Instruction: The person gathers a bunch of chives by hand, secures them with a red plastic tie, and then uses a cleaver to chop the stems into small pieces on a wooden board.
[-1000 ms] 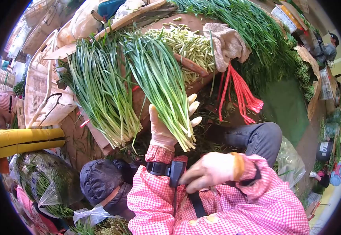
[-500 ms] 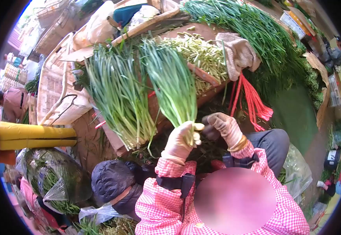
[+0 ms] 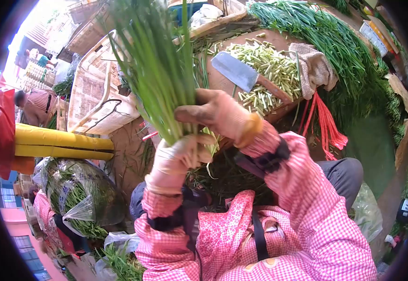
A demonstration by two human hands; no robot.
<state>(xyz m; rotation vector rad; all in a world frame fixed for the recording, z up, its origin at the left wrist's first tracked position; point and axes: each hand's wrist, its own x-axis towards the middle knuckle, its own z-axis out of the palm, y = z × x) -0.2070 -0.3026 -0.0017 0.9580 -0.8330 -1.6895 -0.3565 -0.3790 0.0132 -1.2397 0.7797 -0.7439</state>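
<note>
Both gloved hands are around a bunch of garlic chives, raised upright with its long green leaves pointing up and away. My left hand is closed around the pale stem end. Higher up, my right hand has its darkened glove fingers wrapped across the stalks. Right of the leaves lies a cleaver with a wooden handle, beside a pile of cut stem pieces. The chives lying behind the held bunch are mostly hidden.
A beige cloth and red strips hang at the board's right edge. More long greens are heaped behind. To the left are a plastic basket, a yellow padded bar and a bag of greens.
The bunch has been lifted and moved left, uncovering the cleaver blade. My right hand has come over from beside the stem end and taken hold of the stalks. The view has shifted.
</note>
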